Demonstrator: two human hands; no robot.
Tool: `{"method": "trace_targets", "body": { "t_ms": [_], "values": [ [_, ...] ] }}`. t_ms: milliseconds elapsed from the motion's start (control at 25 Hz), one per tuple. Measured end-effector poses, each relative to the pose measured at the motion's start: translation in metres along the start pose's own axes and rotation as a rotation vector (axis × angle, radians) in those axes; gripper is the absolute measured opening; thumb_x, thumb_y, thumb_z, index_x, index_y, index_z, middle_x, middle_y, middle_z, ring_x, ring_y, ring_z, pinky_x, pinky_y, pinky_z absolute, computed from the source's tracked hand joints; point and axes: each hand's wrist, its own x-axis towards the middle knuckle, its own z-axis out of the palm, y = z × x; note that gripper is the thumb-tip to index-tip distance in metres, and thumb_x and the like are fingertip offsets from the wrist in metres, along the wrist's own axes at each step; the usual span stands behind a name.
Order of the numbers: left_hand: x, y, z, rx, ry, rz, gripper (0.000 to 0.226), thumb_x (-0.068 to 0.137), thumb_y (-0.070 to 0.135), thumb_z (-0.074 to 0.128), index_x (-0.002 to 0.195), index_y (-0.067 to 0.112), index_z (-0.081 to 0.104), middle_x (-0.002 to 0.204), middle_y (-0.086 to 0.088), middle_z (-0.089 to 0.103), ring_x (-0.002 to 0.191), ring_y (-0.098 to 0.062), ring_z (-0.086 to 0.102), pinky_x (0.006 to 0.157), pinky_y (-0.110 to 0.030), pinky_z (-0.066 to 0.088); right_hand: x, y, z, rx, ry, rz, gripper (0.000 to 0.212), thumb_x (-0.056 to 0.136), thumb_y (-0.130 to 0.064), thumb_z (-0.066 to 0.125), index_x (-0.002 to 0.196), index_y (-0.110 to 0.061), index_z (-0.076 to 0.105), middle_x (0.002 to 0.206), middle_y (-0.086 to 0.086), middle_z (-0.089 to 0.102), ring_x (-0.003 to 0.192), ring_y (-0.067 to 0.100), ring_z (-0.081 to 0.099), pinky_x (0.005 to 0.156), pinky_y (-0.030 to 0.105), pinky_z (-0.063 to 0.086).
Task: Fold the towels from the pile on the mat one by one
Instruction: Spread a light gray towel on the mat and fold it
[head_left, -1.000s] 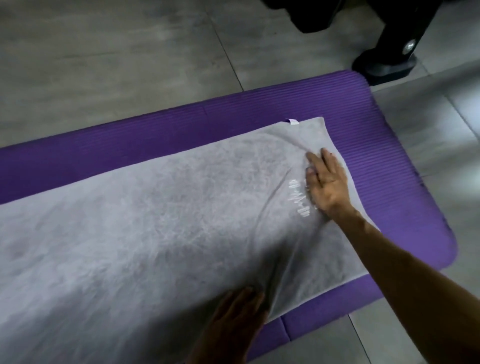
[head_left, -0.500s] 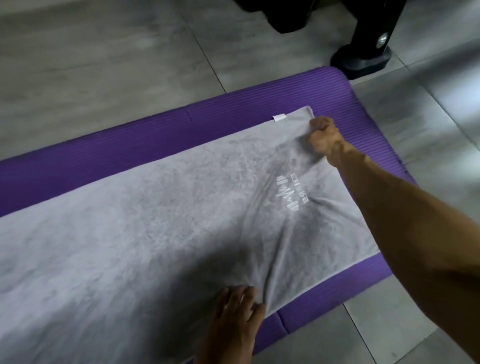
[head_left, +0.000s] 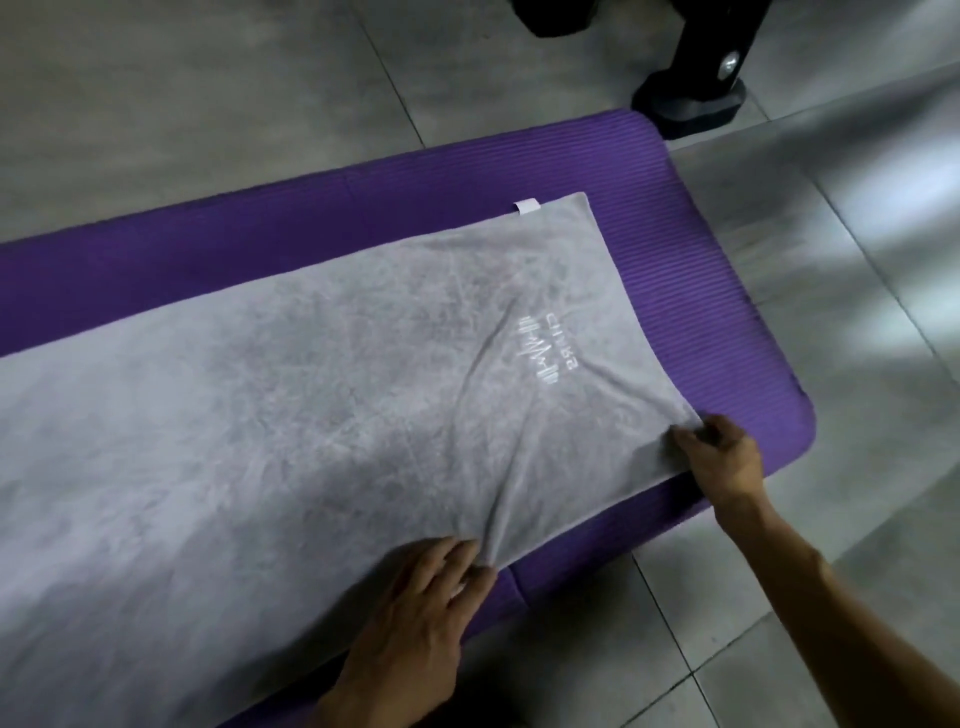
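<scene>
Both hands on towel: right grip pinches near corner.

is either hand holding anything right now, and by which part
The right hand pinches the grey towel at its near right corner. The left hand lies flat on the near edge, holding nothing.

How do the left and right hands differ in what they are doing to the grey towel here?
The left hand lies flat with straight fingers pressing the grey towel near its front edge; the right hand has curled fingers pinching the towel's near right corner. The left hand sits inward along the edge, where creases gather; the right hand is at the towel's end, over the purple mat. Both touch the same towel.
</scene>
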Motion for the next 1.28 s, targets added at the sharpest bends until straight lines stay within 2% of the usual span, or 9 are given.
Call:
{"method": "trace_targets", "body": {
  "t_ms": [120,240,440,520,720,840,920,1080,1280],
  "values": [
    [0.003,0.004,-0.010,-0.038,0.044,0.077,0.053,0.064,0.037,0.060,0.117,0.037,0.060,0.134,0.017,0.052,0.124,-0.004,0.045,0.105,-0.024,0.035,0.000,-0.002,-0.020,0.003,0.075,0.050,0.024,0.096,-0.022,0.060,0.117,-0.010,0.061,0.118,0.018,0.064,0.083,0.024,0.059,0.079,0.037,0.047],
    [0.007,0.001,-0.017,0.009,0.122,-0.203,0.064,0.070,0.034,0.064,0.132,0.028,0.054,0.148,0.002,0.043,0.136,-0.019,0.039,0.107,-0.037,0.039,-0.028,-0.005,-0.004,-0.450,0.249,-0.297,0.036,0.095,-0.022,0.059,0.128,-0.012,0.053,0.132,0.021,0.052,0.111,0.040,0.052,0.095,0.050,0.042],
    [-0.022,0.001,-0.023,-0.081,0.039,0.065,0.042,0.079,0.046,0.059,0.118,0.031,0.063,0.141,0.006,0.052,0.134,-0.012,0.042,0.108,-0.038,0.037,-0.105,-0.002,0.088,-0.658,-0.077,-1.120,0.049,0.103,-0.035,0.034,0.142,-0.010,0.048,0.150,0.017,0.041,0.136,0.036,0.042,0.110,0.048,0.033],
    [-0.041,-0.010,-0.023,-0.152,0.196,-0.034,0.024,0.081,0.033,0.062,0.102,0.026,0.070,0.123,0.006,0.064,0.117,-0.009,0.054,0.096,-0.030,0.049,-0.132,-0.004,0.122,-0.632,-0.146,-1.280,0.051,0.104,-0.034,0.028,0.138,-0.006,0.053,0.149,0.016,0.043,0.135,0.037,0.044,0.112,0.046,0.031],
    [-0.128,-0.057,0.001,0.116,0.274,-0.428,0.051,0.089,0.035,0.053,0.137,0.020,0.050,0.149,-0.004,0.043,0.141,-0.024,0.034,0.115,-0.040,0.025,-0.232,-0.060,0.246,-0.520,-0.382,-1.475,0.048,0.101,-0.034,0.030,0.135,-0.011,0.055,0.150,0.007,0.044,0.137,0.029,0.039,0.117,0.036,0.018],
    [-0.160,-0.063,-0.008,-0.085,0.491,-0.372,0.013,0.088,0.027,0.060,0.095,0.020,0.069,0.102,0.000,0.069,0.098,-0.019,0.062,0.083,-0.035,0.052,-0.294,-0.085,0.309,-0.482,-0.510,-1.699,0.043,0.090,-0.024,0.047,0.128,-0.011,0.063,0.143,0.009,0.053,0.131,0.032,0.049,0.112,0.045,0.032],
    [-0.190,-0.081,-0.023,-0.163,0.713,-0.560,0.016,0.083,0.033,0.065,0.072,0.021,0.065,0.075,0.004,0.067,0.070,-0.017,0.061,0.061,-0.030,0.050,-0.323,-0.100,0.342,-0.516,-0.570,-1.860,0.042,0.085,-0.024,0.052,0.123,-0.013,0.064,0.138,0.008,0.057,0.126,0.032,0.053,0.105,0.047,0.037],
    [-0.284,-0.157,-0.042,-0.262,1.091,-1.131,0.029,0.088,0.045,0.048,0.094,0.025,0.068,0.097,0.003,0.069,0.084,-0.021,0.064,0.075,-0.038,0.054,-0.348,-0.125,0.376,-0.641,-0.616,-1.935,0.047,0.085,-0.035,0.056,0.130,-0.022,0.057,0.145,0.003,0.049,0.132,0.029,0.046,0.103,0.048,0.034],
    [-0.375,-0.241,-0.052,-0.132,0.743,-1.669,0.073,0.071,0.050,0.032,0.134,0.018,0.051,0.128,-0.018,0.049,0.113,-0.043,0.047,0.095,-0.050,0.040,-0.342,-0.104,0.377,-0.752,-0.562,-1.976,0.056,0.094,-0.037,0.047,0.148,-0.026,0.038,0.160,0.002,0.028,0.147,0.029,0.026,0.115,0.053,0.024]
  ]
}}
